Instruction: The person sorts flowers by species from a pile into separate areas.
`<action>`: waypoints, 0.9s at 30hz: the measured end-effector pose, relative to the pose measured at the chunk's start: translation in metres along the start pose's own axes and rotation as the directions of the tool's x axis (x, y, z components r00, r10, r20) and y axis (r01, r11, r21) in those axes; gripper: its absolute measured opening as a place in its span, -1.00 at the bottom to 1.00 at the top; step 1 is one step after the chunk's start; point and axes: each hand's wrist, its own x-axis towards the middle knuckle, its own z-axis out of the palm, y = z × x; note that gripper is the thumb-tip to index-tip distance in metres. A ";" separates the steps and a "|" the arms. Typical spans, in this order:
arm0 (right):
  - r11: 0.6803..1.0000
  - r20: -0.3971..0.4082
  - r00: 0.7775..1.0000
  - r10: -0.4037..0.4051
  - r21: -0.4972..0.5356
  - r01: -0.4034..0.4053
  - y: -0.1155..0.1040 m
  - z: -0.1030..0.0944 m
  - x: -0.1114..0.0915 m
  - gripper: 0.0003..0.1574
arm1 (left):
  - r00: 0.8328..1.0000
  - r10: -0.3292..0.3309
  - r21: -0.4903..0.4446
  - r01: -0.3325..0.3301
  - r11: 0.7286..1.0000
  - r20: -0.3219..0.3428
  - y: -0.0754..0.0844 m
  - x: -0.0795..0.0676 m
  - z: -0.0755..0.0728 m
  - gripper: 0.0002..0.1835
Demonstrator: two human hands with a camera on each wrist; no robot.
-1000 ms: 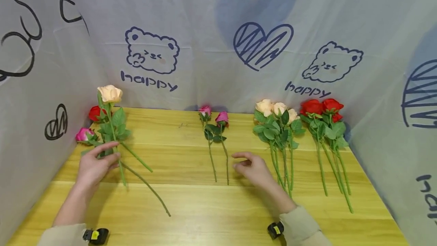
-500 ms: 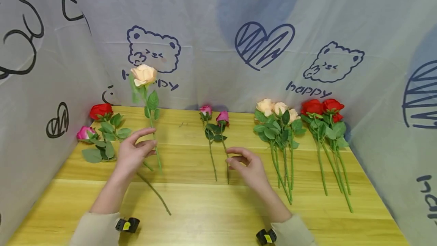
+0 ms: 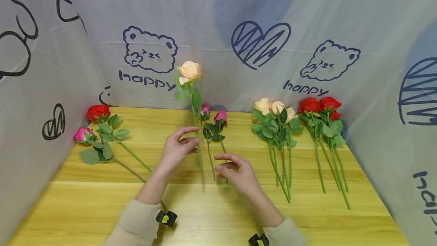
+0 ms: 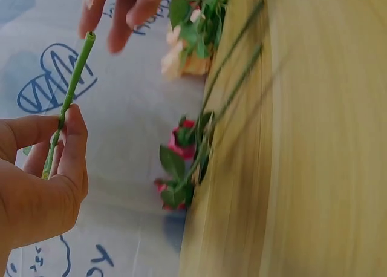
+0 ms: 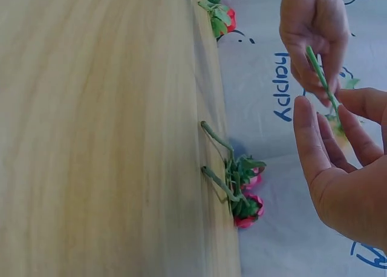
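Observation:
My left hand (image 3: 175, 150) pinches the green stem of a peach rose (image 3: 189, 70) between thumb and fingers, holding it upright above the table. In the left wrist view the cut end of the stem (image 4: 74, 78) sticks out past the fingers. My right hand (image 3: 237, 171) is just right of it, fingers loosely bent with nothing between them. The right wrist view has the right hand (image 5: 351, 174) in front of the stem, apparently apart from it. Behind the hands lie two pink roses, one (image 3: 221, 117) to the right of the other (image 3: 205, 111), their stems partly covered.
At the left of the wooden table (image 3: 201, 215) lie a red rose (image 3: 98, 112) and a pink-white rose (image 3: 83, 134). Several peach roses (image 3: 263, 106) and red roses (image 3: 310, 105) lie at the right. A printed cloth (image 3: 205, 18) walls the back and sides.
My left hand has lifted the peach rose off the left group and carried it right to the middle. My right hand has shifted left, closer to it.

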 end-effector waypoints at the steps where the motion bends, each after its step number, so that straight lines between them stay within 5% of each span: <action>1: 1.000 -0.001 1.000 -0.003 0.001 0.003 0.001 0.001 0.000 -0.61 | 1.000 0.002 -0.010 -0.002 1.000 0.001 -0.001 0.001 0.005 -0.59; 11: 0.997 -0.006 1.000 -0.019 -0.078 0.019 0.004 0.003 0.001 -0.62 | 0.998 0.042 -0.036 -0.041 0.999 0.037 -0.010 0.001 0.040 -0.61; 27: 0.997 -0.013 0.998 0.058 -0.042 -0.059 0.006 -0.008 -0.003 -0.59 | 0.988 0.142 0.036 -0.144 0.989 0.069 -0.019 0.000 0.054 -0.62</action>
